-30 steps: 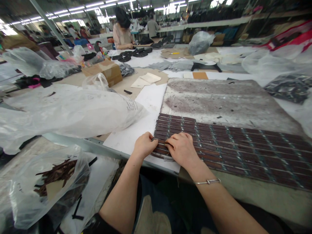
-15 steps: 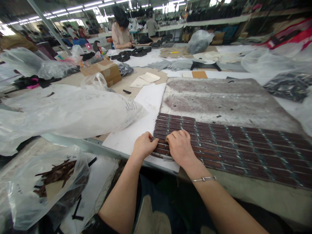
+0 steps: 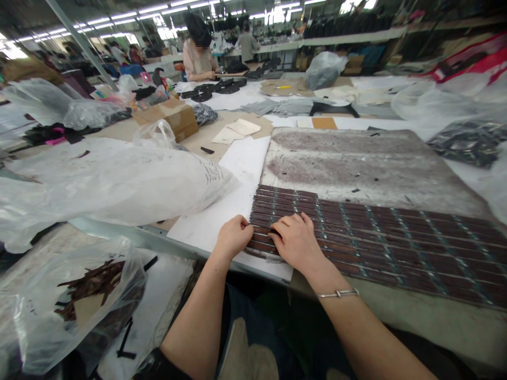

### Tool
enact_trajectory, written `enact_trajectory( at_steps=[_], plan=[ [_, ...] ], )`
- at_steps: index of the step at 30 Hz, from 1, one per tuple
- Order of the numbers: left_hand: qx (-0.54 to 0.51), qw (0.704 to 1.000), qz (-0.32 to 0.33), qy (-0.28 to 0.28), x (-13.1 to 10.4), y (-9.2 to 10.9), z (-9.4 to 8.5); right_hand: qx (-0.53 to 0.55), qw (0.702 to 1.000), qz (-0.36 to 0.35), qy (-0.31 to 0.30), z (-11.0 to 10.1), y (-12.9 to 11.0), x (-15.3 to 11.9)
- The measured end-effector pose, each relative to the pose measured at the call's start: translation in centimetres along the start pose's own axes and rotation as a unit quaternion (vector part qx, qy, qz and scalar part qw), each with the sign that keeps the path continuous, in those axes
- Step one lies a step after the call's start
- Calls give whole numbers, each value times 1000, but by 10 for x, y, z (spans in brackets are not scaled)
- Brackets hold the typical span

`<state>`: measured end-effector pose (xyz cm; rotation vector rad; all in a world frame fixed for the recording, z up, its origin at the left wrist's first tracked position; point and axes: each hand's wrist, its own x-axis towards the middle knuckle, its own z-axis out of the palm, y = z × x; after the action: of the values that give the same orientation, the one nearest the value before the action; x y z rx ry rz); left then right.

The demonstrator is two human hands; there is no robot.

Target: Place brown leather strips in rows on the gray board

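Rows of narrow dark brown strips (image 3: 380,237) lie side by side on a stained grey board (image 3: 340,158), along its near part. My left hand (image 3: 235,236) pinches the left end of a brown strip (image 3: 261,238) at the board's near left corner. A little to the right, my right hand (image 3: 295,240) has thumb and fingers closed on the same strip, its other fingers resting over the rows. The strip's far end is hidden under my right hand.
A large white plastic bag (image 3: 114,179) lies left of the board. Lower left, a clear bag (image 3: 130,274) holds brown scraps. Beyond are a cardboard box (image 3: 174,119), black pieces (image 3: 222,87) and a person (image 3: 198,58) at the far side of the table.
My right hand has shifted slightly right and turned a little, its bracelet moving right too. My left hand has barely moved.
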<state>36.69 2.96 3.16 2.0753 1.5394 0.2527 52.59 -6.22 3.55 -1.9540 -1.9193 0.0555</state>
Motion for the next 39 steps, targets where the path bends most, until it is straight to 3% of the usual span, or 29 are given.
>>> enact_trajectory(
  at_steps=[13, 34, 39],
  plan=[
    [54, 998, 10, 14, 1, 3, 4, -16, 1000, 2, 11, 4, 1, 1],
    [31, 999, 14, -3, 3, -1, 3, -19, 999, 23, 27, 6, -1, 1],
    [20, 1000, 16, 1, 3, -1, 3, 8, 1000, -14, 20, 4, -2, 0]
  ],
)
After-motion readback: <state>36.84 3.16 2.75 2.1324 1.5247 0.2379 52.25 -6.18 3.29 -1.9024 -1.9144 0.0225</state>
